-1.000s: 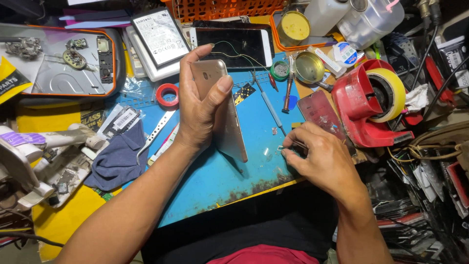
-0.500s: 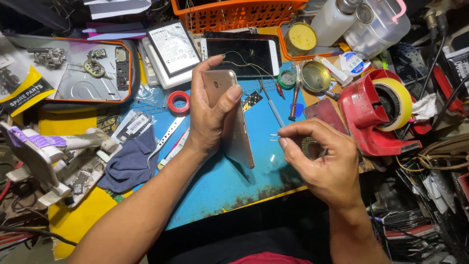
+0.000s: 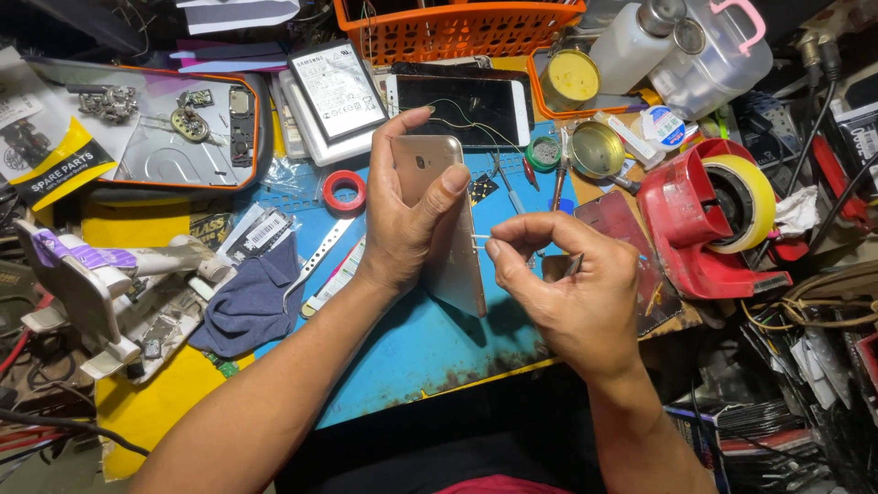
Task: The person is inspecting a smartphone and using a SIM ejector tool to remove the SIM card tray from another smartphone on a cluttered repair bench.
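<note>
My left hand (image 3: 407,220) grips a gold phone (image 3: 445,229) and holds it on edge above the blue work mat (image 3: 402,348). My right hand (image 3: 572,293) is just right of the phone, thumb and forefinger pinched on a tiny thin metal piece (image 3: 479,240) held against the phone's side edge. A small dark tool tip sticks out between the fingers of that hand.
A red tape dispenser (image 3: 704,220) stands to the right. A white phone (image 3: 462,108), a battery (image 3: 337,90), an orange basket (image 3: 457,27) and small tins sit behind. A red tape ring (image 3: 345,190), tweezers (image 3: 315,265), a blue cloth (image 3: 247,302) and a parts tray (image 3: 174,137) lie left.
My right hand has lifted off the mat and moved left up to the phone's side edge. The left hand has kept the phone upright.
</note>
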